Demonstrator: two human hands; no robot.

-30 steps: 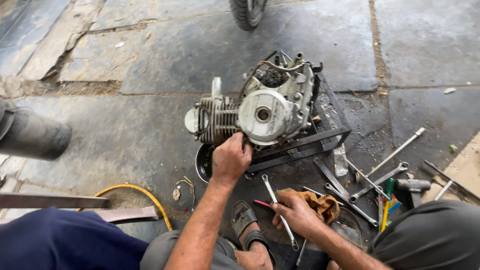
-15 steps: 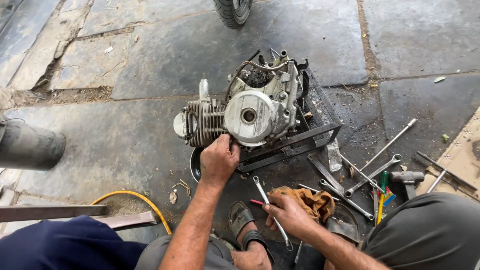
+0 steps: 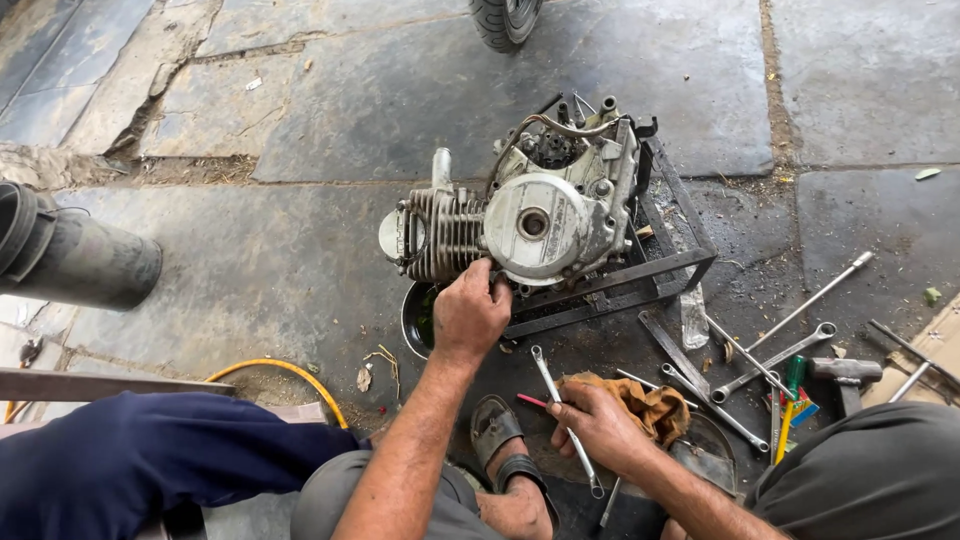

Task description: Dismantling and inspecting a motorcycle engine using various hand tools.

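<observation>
A grey motorcycle engine [image 3: 540, 215] with a finned cylinder rests on a black metal frame stand [image 3: 640, 275] on the stone floor. My left hand [image 3: 468, 312] reaches to the engine's lower edge, fingers curled against the casing just below the round side cover. My right hand [image 3: 598, 425] rests lower down on the floor, fingers closed over a long silver spanner [image 3: 558, 398] beside a brown rag [image 3: 655, 408]. A dark bowl [image 3: 417, 318] sits under the cylinder, partly hidden by my left hand.
Several spanners and rods [image 3: 770, 355], a hammer [image 3: 845, 372] and a green-handled screwdriver [image 3: 790, 385] lie at right. A grey pipe [image 3: 70, 255] lies at left, a yellow hose [image 3: 285, 375] near my knee, a tyre [image 3: 505, 20] at top. My sandalled foot [image 3: 505, 460] sits below.
The view has shifted slightly. My left hand stays at the engine's lower edge; my right hand has stayed over the spanner by the rag.
</observation>
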